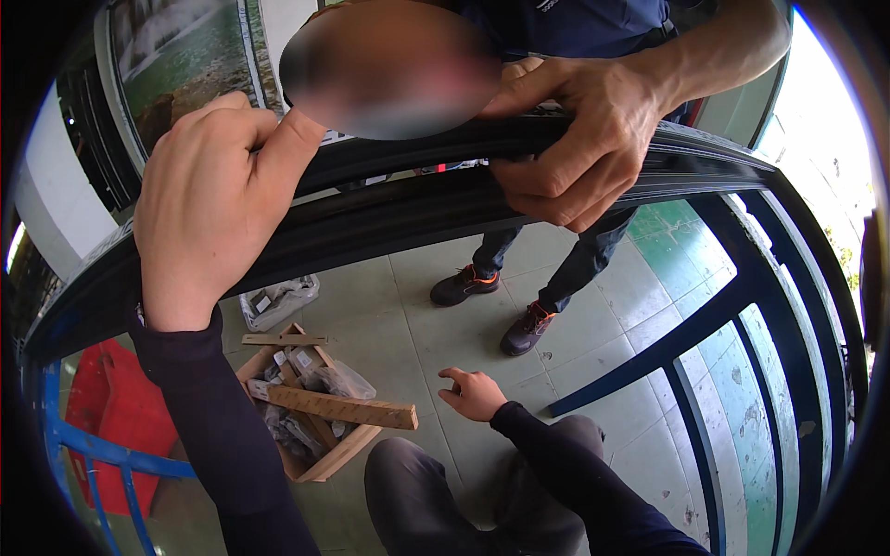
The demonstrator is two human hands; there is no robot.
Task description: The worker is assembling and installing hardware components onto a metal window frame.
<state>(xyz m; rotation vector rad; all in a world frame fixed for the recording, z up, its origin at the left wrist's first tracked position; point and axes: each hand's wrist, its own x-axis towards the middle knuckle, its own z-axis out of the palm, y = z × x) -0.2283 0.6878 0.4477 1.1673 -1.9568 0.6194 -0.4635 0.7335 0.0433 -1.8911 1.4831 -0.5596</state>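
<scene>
A long black frame profile [389, 208] with grooves along it runs across the upper part of the head view. My left hand [209, 195] is closed around its left portion, fingers hooked over the top edge and thumb toward the middle. Lower down, away from the profile, my right hand [475, 396] hovers above the floor by my knee. It looks loosely open, index finger and thumb apart, with nothing seen in it. Across from me, a co-worker's hand [593, 139] grips the same profile right of centre. A blurred oval hides part of the profile's top edge.
On the floor stands a wooden crate [338, 454] of bagged parts and cardboard strips, behind it a clear plastic tray [278, 304]. Blue metal rack bars [649, 347] rise at right. A red panel [116, 417] leans at left. The co-worker's shoes [528, 329] are beyond the profile.
</scene>
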